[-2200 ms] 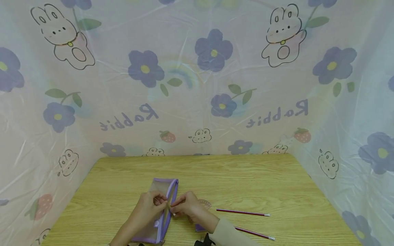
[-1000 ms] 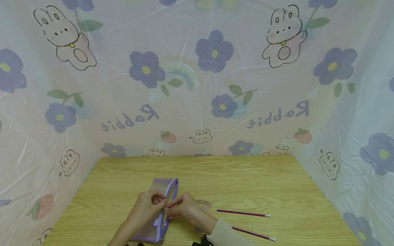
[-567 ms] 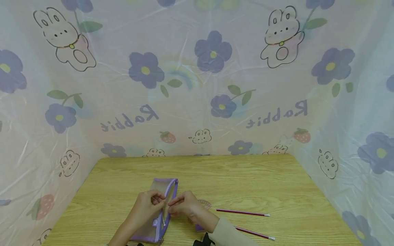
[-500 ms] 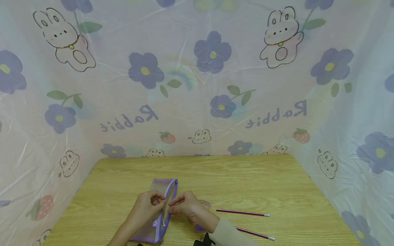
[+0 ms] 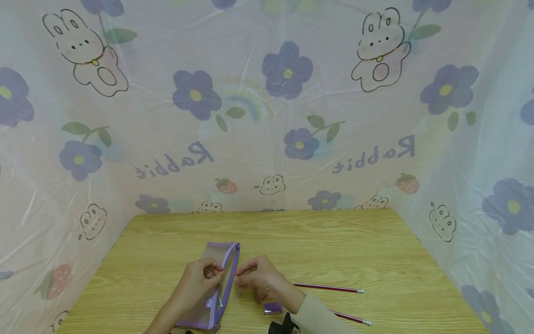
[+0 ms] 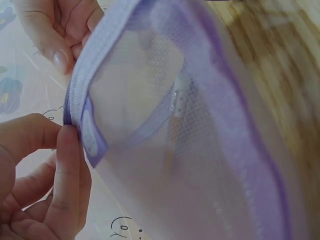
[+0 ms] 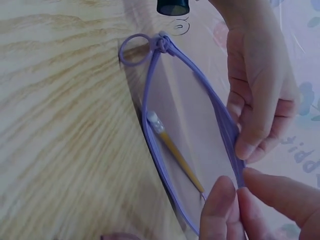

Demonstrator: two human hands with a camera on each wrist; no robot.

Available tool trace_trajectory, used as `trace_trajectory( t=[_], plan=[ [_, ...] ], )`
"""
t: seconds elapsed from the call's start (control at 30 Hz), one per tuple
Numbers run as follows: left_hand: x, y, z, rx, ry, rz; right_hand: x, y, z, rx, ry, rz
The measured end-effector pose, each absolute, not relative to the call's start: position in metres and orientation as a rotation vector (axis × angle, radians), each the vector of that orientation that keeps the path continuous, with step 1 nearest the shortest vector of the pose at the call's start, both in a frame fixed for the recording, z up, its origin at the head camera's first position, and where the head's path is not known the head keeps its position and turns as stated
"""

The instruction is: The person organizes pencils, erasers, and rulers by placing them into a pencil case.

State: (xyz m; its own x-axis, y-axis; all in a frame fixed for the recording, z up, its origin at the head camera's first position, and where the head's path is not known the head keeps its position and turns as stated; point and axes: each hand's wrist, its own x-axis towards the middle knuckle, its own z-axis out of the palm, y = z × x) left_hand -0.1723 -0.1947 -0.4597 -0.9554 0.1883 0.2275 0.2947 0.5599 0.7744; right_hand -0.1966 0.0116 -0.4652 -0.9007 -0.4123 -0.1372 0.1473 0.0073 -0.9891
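Observation:
A purple-trimmed mesh pencil case (image 5: 200, 311) lies at the table's front, its zip opening spread. My left hand (image 5: 198, 280) pinches the left edge of that opening between thumb and fingers, as the left wrist view (image 6: 45, 185) also shows. Inside the case rests a yellow pencil (image 7: 177, 157), its white eraser end towards the zip's ring end. My right hand (image 5: 267, 280) is beside the right edge of the opening, fingers loosely extended with nothing seen between them. Whether its fingertips touch the edge is hard to tell.
Two dark red pencils (image 5: 329, 287) with white ends lie to the right, one partly under the right sleeve (image 5: 319, 315). A small shiny purple item (image 5: 273, 308) sits below the right hand. A purple ring (image 7: 135, 50) hangs from the zip end. A flowered sheet (image 5: 275, 139) surrounds the table.
The yellow pencil has gone down into the case and my right hand has let go, drawing back to the right. It now covers the clear protractor. My left hand keeps its grip.

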Motion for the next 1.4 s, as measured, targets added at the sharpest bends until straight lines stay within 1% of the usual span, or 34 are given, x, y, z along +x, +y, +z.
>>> trace_trajectory(
  t=[0.43,1.4],
  plan=[
    [-0.173,-0.195,-0.461,-0.386,-2.666,-1.369,-0.2,0.026,-0.452,-0.298,1.913,-1.913],
    [-0.171,-0.194,-0.461,-0.37,-2.668,-1.429,-0.199,0.067,-0.445,-0.327,1.928,-1.878]
  ],
)
